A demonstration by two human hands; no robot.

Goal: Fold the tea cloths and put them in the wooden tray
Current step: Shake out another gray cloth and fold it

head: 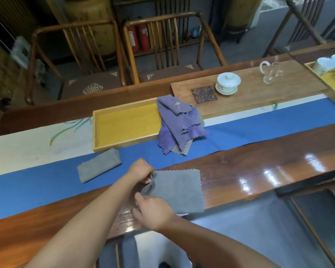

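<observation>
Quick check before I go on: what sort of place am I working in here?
Probably a tea room or tea shop: a lidded tea bowl and glass pitcher stand on a wooden tea board, with wooden armchairs across the long table.

This looks like a tea room or tea house rather than a home kitchen. A long, glossy wooden table [259, 171] carries a blue and cream runner [37, 186] painted with orchid leaves, and on it sits a wooden tea board [259, 97] with a carved square of characters. On that board stand a white lidded gaiwan [227, 83] and a glass pitcher [273, 73], with white cups [331, 63] beside them. Across the table are two spindle-backed wooden armchairs [162, 47] with embroidered brown cushions. Behind them stand red fire extinguishers [138, 38] and large tan drum-shaped containers [91, 24], which points to a commercial space.
</observation>
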